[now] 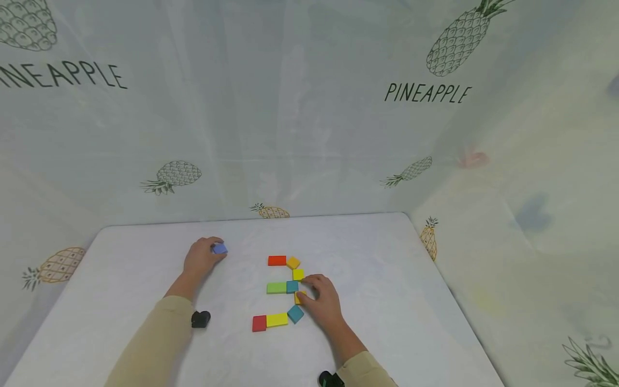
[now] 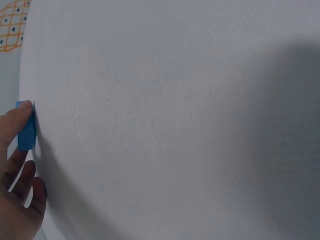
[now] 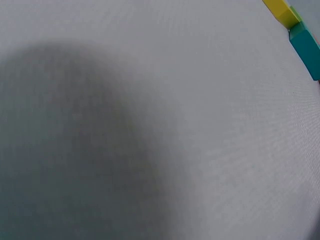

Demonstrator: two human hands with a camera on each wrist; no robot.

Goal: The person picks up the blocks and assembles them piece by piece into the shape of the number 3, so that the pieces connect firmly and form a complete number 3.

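My left hand point(image 1: 203, 257) pinches a blue block point(image 1: 220, 248) at the far left of the white table. In the left wrist view, the thumb lies over the blue block point(image 2: 27, 127) at the left edge. My right hand point(image 1: 323, 298) is at the right side of a figure of coloured blocks. Its thumb touches an orange-yellow block point(image 1: 300, 301), partly covering it. The index fingertip is beside a yellow block point(image 1: 297, 274) and a teal block point(image 1: 292, 286); a gap shows between thumb and finger. The right wrist view leaves that hand out.
A red block point(image 1: 277, 260) and a tilted orange block point(image 1: 293, 262) form the top row. A green block point(image 1: 276, 288) adjoins the middle teal one. Along the bottom lie a red block point(image 1: 259, 323), a yellow block point(image 1: 277, 320) and a turned teal block point(image 1: 295, 314).
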